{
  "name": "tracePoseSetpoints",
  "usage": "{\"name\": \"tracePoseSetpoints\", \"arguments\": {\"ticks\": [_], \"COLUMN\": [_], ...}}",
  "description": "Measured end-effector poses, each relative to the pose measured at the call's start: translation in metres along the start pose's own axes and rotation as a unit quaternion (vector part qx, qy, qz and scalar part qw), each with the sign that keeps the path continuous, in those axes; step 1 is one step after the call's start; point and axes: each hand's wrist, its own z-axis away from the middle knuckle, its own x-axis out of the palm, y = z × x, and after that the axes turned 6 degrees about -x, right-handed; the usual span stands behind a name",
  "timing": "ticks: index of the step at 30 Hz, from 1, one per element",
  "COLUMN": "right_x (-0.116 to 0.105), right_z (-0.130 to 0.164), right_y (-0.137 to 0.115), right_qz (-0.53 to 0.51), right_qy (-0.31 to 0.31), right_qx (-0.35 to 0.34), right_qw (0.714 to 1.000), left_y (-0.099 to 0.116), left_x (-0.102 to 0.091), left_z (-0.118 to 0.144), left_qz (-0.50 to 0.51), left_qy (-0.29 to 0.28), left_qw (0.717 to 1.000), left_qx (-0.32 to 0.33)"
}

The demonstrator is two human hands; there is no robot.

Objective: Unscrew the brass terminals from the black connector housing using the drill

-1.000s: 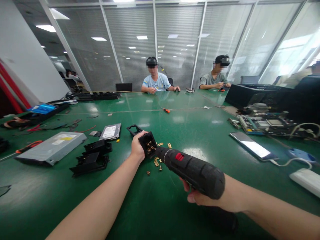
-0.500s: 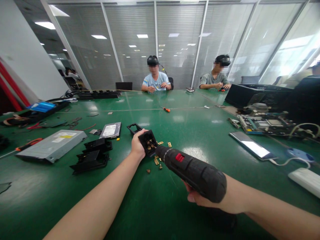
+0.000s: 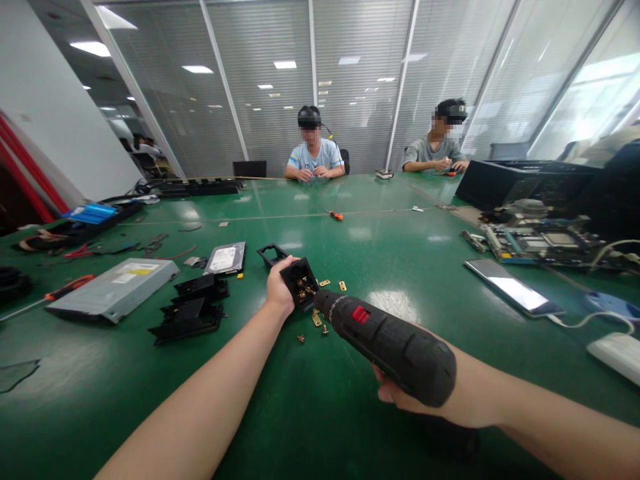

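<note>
In the head view, your left hand [image 3: 280, 288] grasps the black plastic housing [image 3: 294, 272] over the green counter [image 3: 280, 400], and your right hand [image 3: 403, 401] grips the power screwdriver [image 3: 390, 340]. Its nose stays at the housing's open face, little changed, so work on the brass fittings [image 3: 303, 288] inside seems still underway.

Bright ceiling panels [image 3: 90, 49] reflect in the glass partition [image 3: 265, 127]; pale glare fills the right-hand glazing [image 3: 606, 75]. Specular patches mark the green tabletop [image 3: 395, 305]. Wide-angle distortion stretches the edges. The interior of the black housing [image 3: 299, 272] is dark.
</note>
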Motion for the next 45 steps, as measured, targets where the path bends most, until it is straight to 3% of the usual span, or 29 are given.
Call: {"name": "tracePoseSetpoints", "arguments": {"ticks": [8, 16, 20, 25, 37, 45], "right_x": [0.000, -0.001, 0.001, 0.005, 0.004, 0.003], "right_z": [-0.004, -0.002, 0.000, 0.005, 0.004, 0.004], "right_y": [-0.021, -0.015, -0.014, -0.006, -0.010, -0.009], "right_qz": [-0.012, 0.021, 0.011, 0.029, 0.015, 0.026], "right_qy": [0.002, 0.023, 0.007, 0.031, 0.028, 0.026], "right_qx": [0.041, 0.036, 0.006, -0.040, -0.040, -0.053], "right_qw": [0.999, 0.999, 1.000, 0.998, 0.999, 0.998], "left_y": [-0.001, -0.001, 0.001, 0.002, 0.008, 0.007], "left_x": [0.002, 0.003, 0.006, 0.007, 0.016, 0.013], "left_z": [0.001, 0.001, 0.004, 0.006, 0.014, 0.012], "left_qz": [0.001, 0.002, 0.003, 0.018, 0.058, 0.053], "left_qy": [-0.003, 0.003, 0.002, 0.007, 0.001, -0.013], "left_qw": [1.000, 1.000, 1.000, 0.999, 0.998, 0.998], "left_qx": [0.013, 0.000, 0.014, 0.028, -0.040, -0.031]}}
